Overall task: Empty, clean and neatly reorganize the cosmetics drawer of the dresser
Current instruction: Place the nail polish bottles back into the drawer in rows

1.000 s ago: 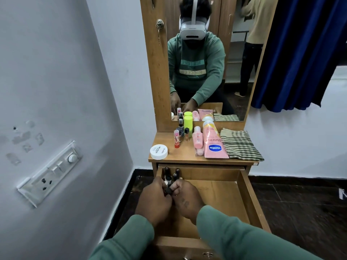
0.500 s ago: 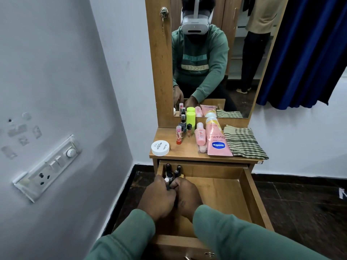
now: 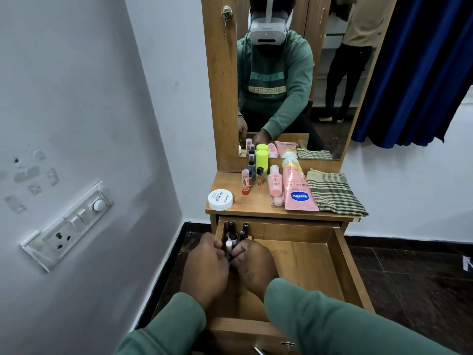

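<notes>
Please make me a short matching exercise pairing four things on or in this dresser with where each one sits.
Things:
1. white round jar
2. checked cloth
3. Vaseline tube
4. dark nail polish bottles

Places:
A. right end of the dresser top
B. back left corner of the open drawer
C. front left corner of the dresser top
D. lying flat just left of the cloth

Pairs: 1-C, 2-A, 3-D, 4-B

Just one head cam, looking forward and down, close over the open drawer [image 3: 302,262], with the mirror [image 3: 294,73] straight ahead.
</notes>
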`<state>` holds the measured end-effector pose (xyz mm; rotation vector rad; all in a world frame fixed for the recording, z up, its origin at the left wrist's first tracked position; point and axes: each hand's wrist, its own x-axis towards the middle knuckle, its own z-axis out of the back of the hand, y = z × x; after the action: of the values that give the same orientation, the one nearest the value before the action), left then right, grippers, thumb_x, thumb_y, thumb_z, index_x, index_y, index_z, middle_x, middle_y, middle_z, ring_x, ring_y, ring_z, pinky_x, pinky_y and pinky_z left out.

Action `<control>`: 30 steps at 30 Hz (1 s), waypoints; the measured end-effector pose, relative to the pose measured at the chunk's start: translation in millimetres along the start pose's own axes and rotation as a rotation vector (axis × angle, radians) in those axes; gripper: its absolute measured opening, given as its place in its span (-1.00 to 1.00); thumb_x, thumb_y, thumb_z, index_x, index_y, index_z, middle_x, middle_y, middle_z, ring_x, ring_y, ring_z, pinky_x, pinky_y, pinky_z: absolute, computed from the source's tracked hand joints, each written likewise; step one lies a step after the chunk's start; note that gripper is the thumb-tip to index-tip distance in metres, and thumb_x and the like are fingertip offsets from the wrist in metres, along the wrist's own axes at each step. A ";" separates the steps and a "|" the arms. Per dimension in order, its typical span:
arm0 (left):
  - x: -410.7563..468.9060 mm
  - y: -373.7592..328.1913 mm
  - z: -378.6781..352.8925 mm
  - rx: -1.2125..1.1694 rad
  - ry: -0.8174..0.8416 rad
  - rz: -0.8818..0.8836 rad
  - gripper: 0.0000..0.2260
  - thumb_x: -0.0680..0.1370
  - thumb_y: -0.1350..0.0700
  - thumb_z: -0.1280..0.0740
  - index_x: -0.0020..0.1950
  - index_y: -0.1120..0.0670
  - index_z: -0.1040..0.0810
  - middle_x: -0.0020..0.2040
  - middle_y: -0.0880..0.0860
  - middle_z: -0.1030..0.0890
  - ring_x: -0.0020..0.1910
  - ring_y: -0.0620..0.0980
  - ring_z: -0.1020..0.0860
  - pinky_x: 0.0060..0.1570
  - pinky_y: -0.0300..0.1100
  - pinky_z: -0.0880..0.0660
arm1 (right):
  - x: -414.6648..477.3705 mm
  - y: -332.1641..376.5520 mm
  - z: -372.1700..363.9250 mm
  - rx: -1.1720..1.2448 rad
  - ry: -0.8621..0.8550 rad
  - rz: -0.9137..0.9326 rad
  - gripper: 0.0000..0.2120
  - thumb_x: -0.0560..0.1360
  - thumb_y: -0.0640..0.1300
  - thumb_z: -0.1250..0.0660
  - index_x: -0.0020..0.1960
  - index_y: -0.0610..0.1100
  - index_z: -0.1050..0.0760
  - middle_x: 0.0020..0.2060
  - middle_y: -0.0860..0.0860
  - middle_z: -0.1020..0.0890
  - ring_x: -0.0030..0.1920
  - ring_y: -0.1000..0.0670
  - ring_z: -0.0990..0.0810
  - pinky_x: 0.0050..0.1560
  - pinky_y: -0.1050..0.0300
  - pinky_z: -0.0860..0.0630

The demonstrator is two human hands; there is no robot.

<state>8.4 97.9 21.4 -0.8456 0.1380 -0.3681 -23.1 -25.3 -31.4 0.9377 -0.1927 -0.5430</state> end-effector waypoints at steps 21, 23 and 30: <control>-12.3 2.9 2.7 -0.192 -0.071 0.078 -0.74 0.55 0.42 -0.28 -0.06 0.04 -0.51 -0.13 0.03 -0.65 -0.10 -0.04 -0.65 -0.01 -0.07 -0.65 | -4.9 4.7 -0.1 -0.167 0.093 -0.058 -0.88 0.56 -0.21 -0.38 -0.09 -0.14 -0.69 -0.15 -0.05 -0.73 -0.10 -0.02 -0.67 -0.11 0.17 -0.53; -13.7 2.1 -0.1 -0.191 -0.068 0.075 -0.73 0.55 0.42 -0.27 -0.07 0.03 -0.50 -0.13 0.03 -0.65 -0.10 -0.06 -0.64 -0.01 -0.07 -0.65 | -3.6 5.1 -1.3 -0.157 0.100 -0.052 -0.87 0.57 -0.19 -0.38 -0.09 -0.13 -0.70 -0.15 -0.04 -0.73 -0.08 -0.02 -0.68 -0.01 0.10 -0.58; -18.2 1.0 -5.2 -0.131 -0.062 0.021 -0.74 0.57 0.40 -0.27 -0.08 0.02 -0.51 -0.13 0.00 -0.65 -0.11 -0.11 -0.63 -0.09 -0.23 -0.61 | -4.4 5.6 4.9 -0.157 0.132 -0.073 -0.87 0.57 -0.21 -0.38 -0.06 -0.15 -0.71 -0.10 -0.07 -0.74 -0.03 -0.05 -0.69 0.06 0.06 -0.60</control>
<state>-9.7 101.6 16.8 -0.9833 0.1147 -0.3154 -26.7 -23.9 -23.6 0.8268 0.0033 -0.5527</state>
